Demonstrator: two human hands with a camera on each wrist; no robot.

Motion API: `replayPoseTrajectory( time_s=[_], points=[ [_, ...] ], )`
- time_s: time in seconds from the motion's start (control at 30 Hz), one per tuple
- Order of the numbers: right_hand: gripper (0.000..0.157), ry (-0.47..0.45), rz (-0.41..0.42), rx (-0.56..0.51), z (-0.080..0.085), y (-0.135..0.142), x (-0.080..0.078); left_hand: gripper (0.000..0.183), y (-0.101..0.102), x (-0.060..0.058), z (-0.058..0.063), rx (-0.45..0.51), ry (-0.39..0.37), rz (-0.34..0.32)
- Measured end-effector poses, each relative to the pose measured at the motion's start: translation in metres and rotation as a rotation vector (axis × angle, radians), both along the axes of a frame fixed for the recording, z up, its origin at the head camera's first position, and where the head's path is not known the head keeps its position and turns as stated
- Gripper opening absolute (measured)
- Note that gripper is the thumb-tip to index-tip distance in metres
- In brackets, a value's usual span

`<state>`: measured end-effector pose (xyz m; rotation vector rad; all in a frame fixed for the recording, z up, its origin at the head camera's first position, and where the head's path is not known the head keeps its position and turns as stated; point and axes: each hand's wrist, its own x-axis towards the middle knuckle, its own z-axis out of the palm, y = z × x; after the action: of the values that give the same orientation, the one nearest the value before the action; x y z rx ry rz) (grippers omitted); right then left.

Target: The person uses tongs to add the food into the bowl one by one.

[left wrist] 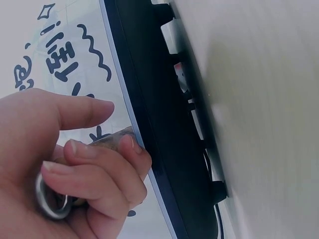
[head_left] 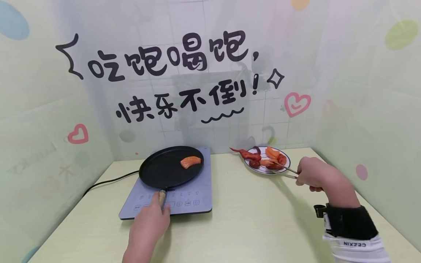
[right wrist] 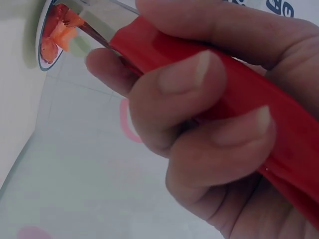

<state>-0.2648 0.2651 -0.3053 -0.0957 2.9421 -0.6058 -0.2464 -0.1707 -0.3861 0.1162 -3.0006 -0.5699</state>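
My left hand (head_left: pixel 149 223) grips the wooden handle (head_left: pixel 162 196) of a black frying pan (head_left: pixel 159 170). In the left wrist view its fingers (left wrist: pixel 107 172) curl round that handle, which has a metal ring (left wrist: pixel 52 201) at its end. A slice of salmon (head_left: pixel 190 162) lies at the pan's right side. My right hand (head_left: pixel 314 175) holds metal tongs (head_left: pixel 290 169) by their red grip (right wrist: pixel 164 52). The tongs' tips reach over the near right part of a white plate (head_left: pixel 261 171), at the orange and reddish food pieces (head_left: pixel 272 163) there.
Under the pan is a pale induction cooker (head_left: pixel 202 197), its black cord (head_left: pixel 112 180) running left. A long red food piece (head_left: pixel 243 152) sticks out over the plate's left rim. Printed sheeting (head_left: pixel 213 135) encloses the pale table (head_left: pixel 243 219) at the back and sides.
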Motion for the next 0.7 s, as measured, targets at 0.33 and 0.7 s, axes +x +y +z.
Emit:
replayPoseTrajectory(
  time_s=[0.33, 0.7],
  points=[
    [0.019, 0.032, -0.004, -0.017, -0.0055, -0.0014, -0.0054, 0.061, -0.0015, 0.001, 0.0004, 0.01, -0.006, -0.003],
    [0.013, 0.047, 0.018, 0.002, -0.0013, 0.003, -0.0028, 0.061, -0.0011, 0.0012, 0.0011, 0.008, -0.012, -0.002]
  ],
)
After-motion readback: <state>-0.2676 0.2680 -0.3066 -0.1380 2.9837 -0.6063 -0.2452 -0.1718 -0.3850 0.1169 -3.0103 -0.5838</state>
